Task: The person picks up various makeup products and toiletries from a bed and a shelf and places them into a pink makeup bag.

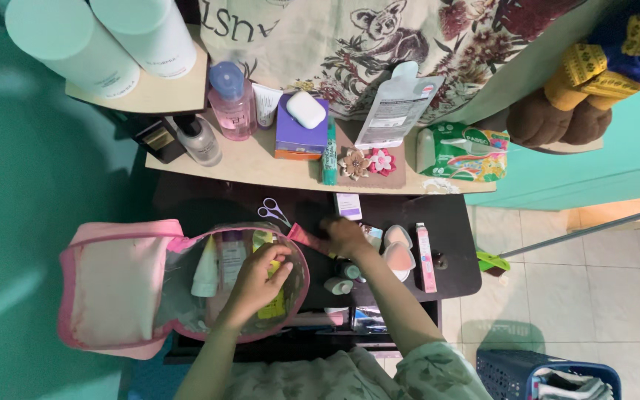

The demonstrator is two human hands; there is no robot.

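A pink toiletry bag (116, 285) with a clear window lies open on a dark table (453, 215). My left hand (257, 281) rests on the clear pouch part, fingers curled over a yellow item inside, beside a pale green tube (206, 268). My right hand (346, 237) reaches over the table and pinches the bag's pink edge or zipper pull near the small items there. Round compacts (399, 252), small bottles (342, 278) and a pink stick (425, 258) lie right of that hand.
Small scissors (274, 211) lie on the dark table. A beige shelf (261, 164) above holds a pink bottle (231, 104), a purple box (300, 133), a clear bottle, a sachet and fabric flowers. A blue laundry basket (535, 374) stands on the tiled floor.
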